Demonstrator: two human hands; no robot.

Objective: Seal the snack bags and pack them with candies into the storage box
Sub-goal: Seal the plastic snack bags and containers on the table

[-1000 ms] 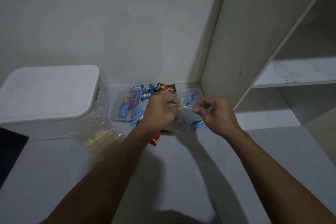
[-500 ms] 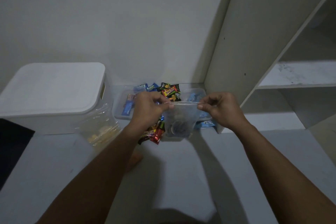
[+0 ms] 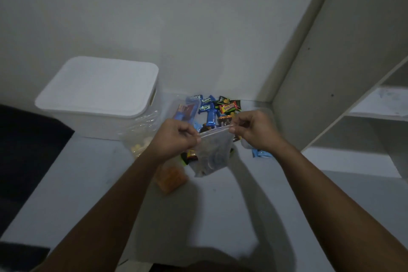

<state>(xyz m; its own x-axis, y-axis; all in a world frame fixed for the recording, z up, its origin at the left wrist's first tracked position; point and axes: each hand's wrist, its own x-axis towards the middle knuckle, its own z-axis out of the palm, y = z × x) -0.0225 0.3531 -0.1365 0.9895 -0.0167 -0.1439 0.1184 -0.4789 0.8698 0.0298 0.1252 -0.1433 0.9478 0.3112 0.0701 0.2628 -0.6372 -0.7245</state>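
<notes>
One clear snack bag [image 3: 213, 152] is being dealt with right now, held up over the grey surface [image 3: 220, 216] with its top strip stretched between both hands: one end is pinched by the left hand [image 3: 176, 139], the other by the right hand [image 3: 256, 131], fingers curled on the strip at each side. Whether the zip is fully pressed shut can't really be told, since the light is dim and the plastic is see-through, but it looks like sealing is mid-way at best. Two other bags are seen lying down: a crinkly one with pale yellow pieces [image 3: 141, 137] just beside the storage box [image 3: 99, 95], and an orange-filled one [image 3: 171, 178] partly under the left forearm. Their seals can't be judged from here. Loose candies [image 3: 217, 108] are piled against the back wall, and a small clear tub [image 3: 186, 110] with wrapped bars sits near them. The box lid is on, so nothing appears packed yet. Most of the job is probably left: finishing seals, opening the box, loading everything.
</notes>
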